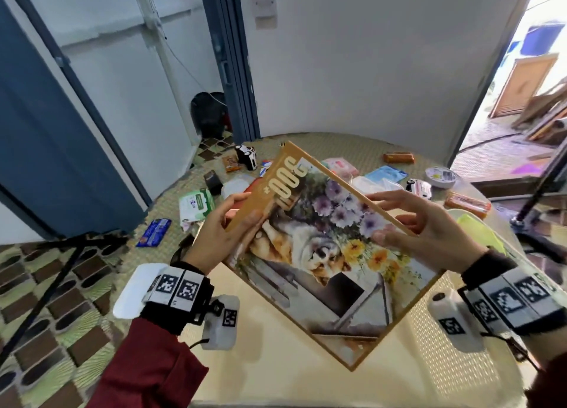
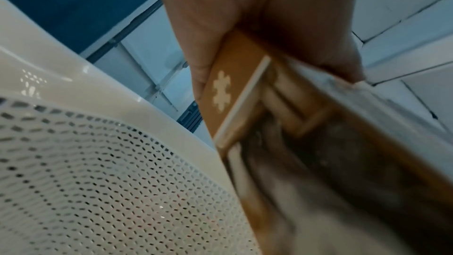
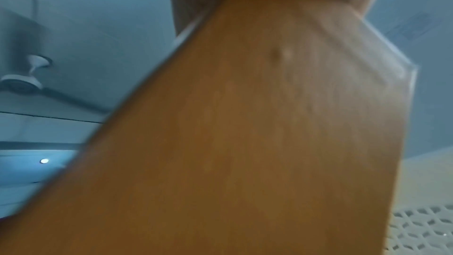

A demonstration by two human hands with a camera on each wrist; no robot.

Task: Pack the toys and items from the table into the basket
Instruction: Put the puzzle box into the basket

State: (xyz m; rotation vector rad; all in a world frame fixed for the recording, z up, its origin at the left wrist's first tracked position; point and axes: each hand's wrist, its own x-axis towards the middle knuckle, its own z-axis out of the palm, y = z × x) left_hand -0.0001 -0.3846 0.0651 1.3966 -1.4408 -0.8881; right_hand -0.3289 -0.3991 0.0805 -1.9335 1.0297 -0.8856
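Scattered packets and 2 toy cars [image 1: 247,156] lie on the woven-topped round table [image 1: 346,145], beyond a cream perforated basket [image 1: 460,361]. Both hands hold a flat puzzle box [image 1: 325,248] tilted above the basket, clear of the table. Left hand [image 1: 219,232] grips its orange edge, thumb over the lid. Right hand [image 1: 429,229] pinches the far edge with curled fingers.
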